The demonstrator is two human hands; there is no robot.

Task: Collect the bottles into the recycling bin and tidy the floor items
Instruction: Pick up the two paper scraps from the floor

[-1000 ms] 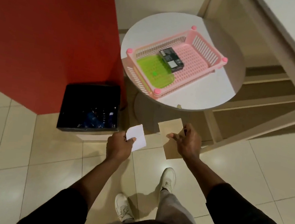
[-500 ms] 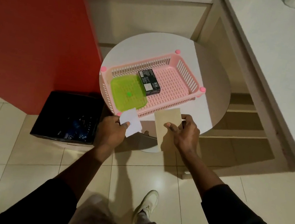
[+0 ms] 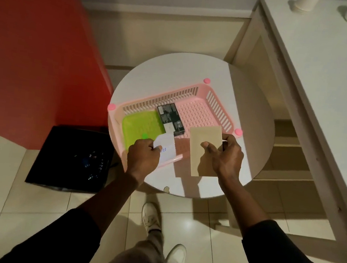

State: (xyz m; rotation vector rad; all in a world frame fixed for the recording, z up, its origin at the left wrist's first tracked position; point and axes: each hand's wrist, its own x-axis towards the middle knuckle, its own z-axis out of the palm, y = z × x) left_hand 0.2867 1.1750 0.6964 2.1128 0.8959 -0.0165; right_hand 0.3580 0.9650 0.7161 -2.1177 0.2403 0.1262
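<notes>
My left hand (image 3: pixel 142 157) pinches a small white card (image 3: pixel 167 147) with blue writing, held over the near rim of a pink plastic basket (image 3: pixel 218 106). My right hand (image 3: pixel 225 157) grips a tan cardboard piece (image 3: pixel 204 135) over the basket's near right corner. Inside the basket lie a green lid (image 3: pixel 141 125) and a black box (image 3: pixel 170 117). The basket stands on a round white table (image 3: pixel 153 77). Left of the table, on the floor, a black bin (image 3: pixel 57 159) holds dark bottles (image 3: pixel 95 160), dimly seen.
A red wall (image 3: pixel 35 45) rises behind the bin. A white counter (image 3: pixel 332 75) with open shelves below runs along the right, with two pale containers (image 3: pixel 304 2) at its far end. My shoes (image 3: pixel 151 217) stand on beige floor tiles below the table.
I have stepped closer to the table. Both hands rose from floor level to over the basket's near edge, each still holding its piece.
</notes>
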